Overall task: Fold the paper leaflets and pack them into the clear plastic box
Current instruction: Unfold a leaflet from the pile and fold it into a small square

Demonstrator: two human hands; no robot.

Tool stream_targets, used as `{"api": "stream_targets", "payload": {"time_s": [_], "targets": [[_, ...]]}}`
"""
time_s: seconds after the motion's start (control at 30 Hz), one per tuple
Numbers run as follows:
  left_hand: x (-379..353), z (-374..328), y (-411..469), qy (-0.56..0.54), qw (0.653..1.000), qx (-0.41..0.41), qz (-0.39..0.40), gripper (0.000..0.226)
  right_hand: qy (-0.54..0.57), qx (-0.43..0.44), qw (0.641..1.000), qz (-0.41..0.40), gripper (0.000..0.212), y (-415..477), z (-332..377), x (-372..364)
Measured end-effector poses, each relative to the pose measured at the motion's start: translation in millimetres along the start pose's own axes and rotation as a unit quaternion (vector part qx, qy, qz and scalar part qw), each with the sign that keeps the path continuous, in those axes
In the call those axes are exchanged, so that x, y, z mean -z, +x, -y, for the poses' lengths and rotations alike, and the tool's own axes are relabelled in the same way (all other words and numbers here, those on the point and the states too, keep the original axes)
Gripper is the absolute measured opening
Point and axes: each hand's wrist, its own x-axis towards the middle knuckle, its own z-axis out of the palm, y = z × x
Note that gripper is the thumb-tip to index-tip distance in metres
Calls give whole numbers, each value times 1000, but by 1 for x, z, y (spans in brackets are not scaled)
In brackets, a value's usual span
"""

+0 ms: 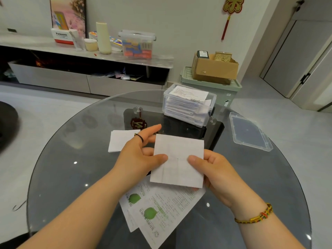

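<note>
The folded leaflet (177,159), white and square, is pinched by both hands (142,155) (213,169) near the full clear plastic box (188,105) on the round glass counter (71,159).

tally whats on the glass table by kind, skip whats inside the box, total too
Clear plastic box: 1
Loose clear plastic lid: 1
Folded white papers: 2, one held up, one lying flat
Unfolded printed leaflets showing a green leaf: 2
Total: 6
</note>
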Motion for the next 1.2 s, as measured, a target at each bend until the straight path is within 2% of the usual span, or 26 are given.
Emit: {"api": "stream_targets", "payload": {"time_s": [0.1,0.23,0.3,0.5,0.6,0.77,0.93,1.03,1.13,1.2], "targets": [[3,2,1,-10,999,30,6,56,8,2,1000,-11,19,0,0,-1],[5,3,1,-30,993,106,49,24,27,5,1000,-3,21,1,0,1],[5,3,2,-38,992,109,50,20,29,3,1000,4,22,1,0,3],[9,4,3,-79,988,125,52,23,49,-9,999,12,24,0,1,5],[10,2,3,-97,986,127,50,34,63,-11,998,8,25,-1,3,5],[10,-2,3,-114,981,146,53,43,50,-13,999,3,44,0,5,6],[8,-5,2,-75,987,140,35,23,29,-21,999,-22,45,2,4,3],[8,0,3,18,994,108,3,13,47,-13,998,-35,38,1,6,3],[7,5,4,87,994,59,-30,20,38,5,999,-34,25,0,6,2],[6,6,4,117,992,38,-29,23,-28,14,999,-30,16,-2,5,0]]}}
